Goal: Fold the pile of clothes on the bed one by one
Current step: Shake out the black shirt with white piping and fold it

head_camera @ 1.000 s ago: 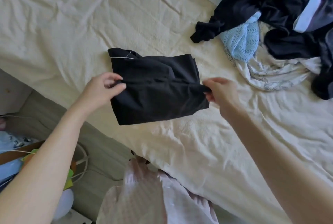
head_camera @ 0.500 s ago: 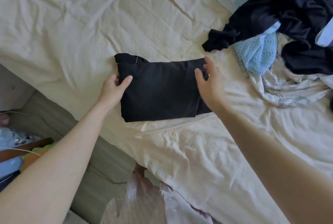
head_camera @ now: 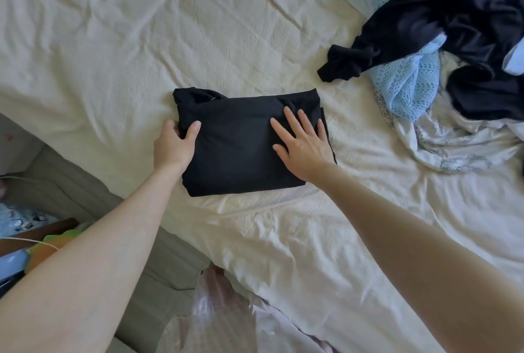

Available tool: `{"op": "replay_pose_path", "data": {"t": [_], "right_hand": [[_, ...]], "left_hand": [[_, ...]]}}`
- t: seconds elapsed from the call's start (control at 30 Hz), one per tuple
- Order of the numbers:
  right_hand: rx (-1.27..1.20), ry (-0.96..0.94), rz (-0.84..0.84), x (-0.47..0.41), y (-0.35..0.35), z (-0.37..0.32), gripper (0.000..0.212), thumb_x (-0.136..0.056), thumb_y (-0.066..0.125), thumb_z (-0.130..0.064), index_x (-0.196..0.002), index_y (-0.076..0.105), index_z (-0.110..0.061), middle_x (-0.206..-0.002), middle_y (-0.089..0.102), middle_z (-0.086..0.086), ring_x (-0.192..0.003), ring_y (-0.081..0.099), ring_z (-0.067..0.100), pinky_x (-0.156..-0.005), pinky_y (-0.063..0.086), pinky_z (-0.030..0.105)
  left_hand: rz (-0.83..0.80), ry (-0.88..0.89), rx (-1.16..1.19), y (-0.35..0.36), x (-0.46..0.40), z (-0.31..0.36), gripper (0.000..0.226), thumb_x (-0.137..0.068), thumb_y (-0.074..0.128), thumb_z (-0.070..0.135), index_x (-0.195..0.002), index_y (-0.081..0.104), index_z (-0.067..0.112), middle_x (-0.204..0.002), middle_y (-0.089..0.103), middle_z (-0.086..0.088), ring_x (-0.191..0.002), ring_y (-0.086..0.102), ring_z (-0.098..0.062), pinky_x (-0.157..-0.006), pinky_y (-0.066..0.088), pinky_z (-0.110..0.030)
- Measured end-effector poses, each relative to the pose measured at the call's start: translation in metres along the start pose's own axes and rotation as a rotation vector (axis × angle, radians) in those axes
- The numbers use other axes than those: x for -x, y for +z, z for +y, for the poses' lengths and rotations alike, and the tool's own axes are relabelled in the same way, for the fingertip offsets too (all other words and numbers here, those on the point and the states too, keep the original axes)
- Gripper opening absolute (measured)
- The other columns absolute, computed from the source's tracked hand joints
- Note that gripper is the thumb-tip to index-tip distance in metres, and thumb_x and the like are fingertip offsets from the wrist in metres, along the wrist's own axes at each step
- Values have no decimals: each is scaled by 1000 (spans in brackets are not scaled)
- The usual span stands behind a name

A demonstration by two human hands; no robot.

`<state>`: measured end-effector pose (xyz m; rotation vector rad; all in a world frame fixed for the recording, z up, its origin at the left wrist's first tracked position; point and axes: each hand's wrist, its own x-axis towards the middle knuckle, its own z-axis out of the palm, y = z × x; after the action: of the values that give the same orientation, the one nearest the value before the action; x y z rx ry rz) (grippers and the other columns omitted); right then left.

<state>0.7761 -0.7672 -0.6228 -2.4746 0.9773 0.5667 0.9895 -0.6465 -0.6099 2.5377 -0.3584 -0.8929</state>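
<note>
A black garment point(head_camera: 238, 148), folded into a rectangle, lies flat on the cream bed sheet point(head_camera: 141, 40). My left hand point(head_camera: 174, 145) grips its left edge, thumb on top and fingers curled under the fabric. My right hand point(head_camera: 303, 145) rests flat on the garment's right part with straight, spread fingers. The unfolded pile point(head_camera: 453, 40) sits at the upper right: black clothes point(head_camera: 425, 20), a light blue knit piece point(head_camera: 408, 83) and a white patterned piece point(head_camera: 453, 148).
The bed's edge runs diagonally at lower left, with grey-green flooring point(head_camera: 71, 188) beside it. Colourful items and a cable point(head_camera: 34, 239) lie on the floor at far left. Pale pink clothing point(head_camera: 226, 318) shows at the bottom.
The garment was held up by both hands, then laid down folded on the sheet. My right hand moved from its right edge onto its top, fingers flat.
</note>
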Motion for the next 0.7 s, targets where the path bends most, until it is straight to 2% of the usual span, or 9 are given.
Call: {"op": "replay_pose_path", "data": {"t": [0.07, 0.17, 0.23, 0.3, 0.33, 0.4, 0.47, 0.57, 0.7], "right_hand": [[-107, -10, 26, -1, -5, -2, 50, -100, 35, -39, -149, 25, -31, -160, 8, 1, -147, 2, 25, -117, 3, 53], [-401, 83, 387, 8, -14, 1, 32, -97, 49, -28, -124, 62, -17, -146, 41, 9, -138, 32, 27, -113, 23, 48], [-494, 305, 537, 14, -17, 10, 35, -93, 55, -33, -121, 61, -14, -134, 51, 7, -125, 45, 24, -103, 36, 42], [-713, 586, 379, 13, -22, 25, 50, -88, 59, -45, -126, 53, -12, -124, 52, 4, -114, 50, 20, -94, 43, 35], [-863, 688, 242, 10, -24, 33, 53, -86, 60, -50, -121, 55, -11, -114, 56, 5, -106, 52, 19, -86, 44, 31], [-1099, 742, 1, 2, -33, 46, 51, -82, 64, -53, -96, 62, -4, -87, 59, 14, -87, 53, 19, -70, 41, 26], [-1221, 716, -141, -4, -41, 55, 52, -80, 68, -49, -102, 66, -2, -95, 68, 12, -89, 62, 15, -68, 46, 24], [-1327, 719, -241, -11, -49, 61, 38, -79, 76, -32, -107, 63, -9, -109, 67, 3, -96, 64, 19, -73, 53, 32], [-1382, 808, -299, -12, -56, 64, 22, -83, 71, -13, -102, 60, -9, -108, 64, 5, -95, 63, 22, -85, 52, 41]], "left_hand": [[9, -66, 9, -1, 1, 2, 45, -88, 56, 51, -110, 48, 12, -95, 53, 5, -89, 49, -18, -75, 38, -31], [-3, -142, 179, -3, 5, 2, 50, -85, 61, 50, -118, 48, 13, -106, 53, 6, -96, 52, -16, -81, 44, -31], [-56, -221, 383, -9, 7, -2, 49, -86, 63, 46, -121, 50, 15, -115, 56, 4, -101, 57, -17, -83, 49, -31], [-160, -261, 480, -17, 7, -7, 39, -89, 61, 41, -119, 54, 18, -116, 61, 4, -99, 61, -16, -72, 50, -30], [-234, -272, 495, -22, 7, -9, 33, -90, 61, 39, -117, 55, 20, -114, 63, 5, -96, 63, -16, -68, 50, -30], [-372, -300, 490, -27, 5, -10, 32, -90, 61, 38, -117, 56, 22, -110, 66, 6, -94, 64, -16, -66, 50, -32], [-422, -309, 472, -29, 3, -9, 33, -90, 61, 35, -119, 56, 21, -109, 66, 4, -93, 64, -17, -67, 50, -34], [-372, -263, 447, -25, 2, -5, 29, -92, 60, 29, -119, 53, 20, -111, 64, 5, -96, 62, -17, -70, 50, -35], [-277, -138, 433, -26, 8, 2, 13, -92, 60, 27, -101, 51, 29, -103, 62, 8, -92, 62, -15, -64, 49, -30]]}}
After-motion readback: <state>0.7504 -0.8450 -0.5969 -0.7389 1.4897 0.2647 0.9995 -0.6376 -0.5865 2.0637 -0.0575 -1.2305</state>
